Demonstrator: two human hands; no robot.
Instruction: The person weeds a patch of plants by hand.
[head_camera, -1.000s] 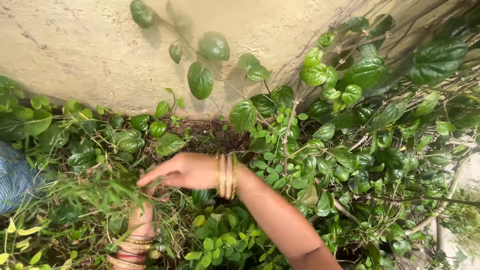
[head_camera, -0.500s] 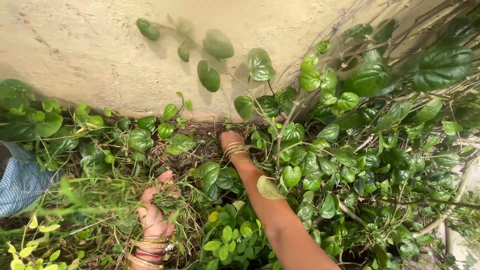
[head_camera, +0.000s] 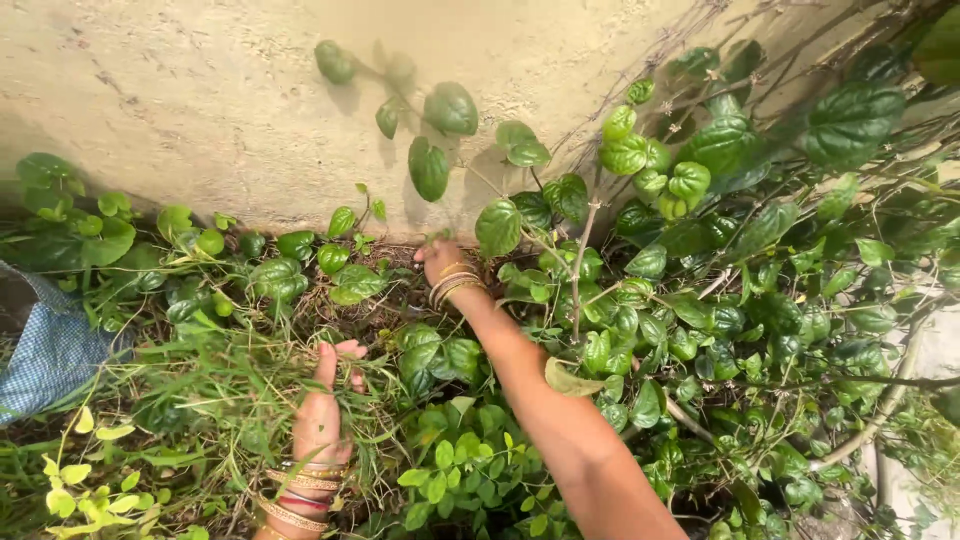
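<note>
Right hand (head_camera: 440, 262) reaches to the foot of the wall (head_camera: 200, 90), fingers buried among vine leaves (head_camera: 497, 227) and dry litter; cannot tell whether they are closed on anything. Left hand (head_camera: 322, 405) sits low in the grass tuft (head_camera: 230, 370), fingers apart, blades running between them.

Risks, as I judge them: thin vine stems crossing the right forearm could snag or snap; grass may slip from the loose left hand.

Count: two hands, one blue checked cloth (head_camera: 50, 350) at left, four leaves against the wall.

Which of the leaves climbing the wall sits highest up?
The small dark green leaf at the top left of the vine, alone on the bare wall; the other wall leaves hang lower and further right.
</note>
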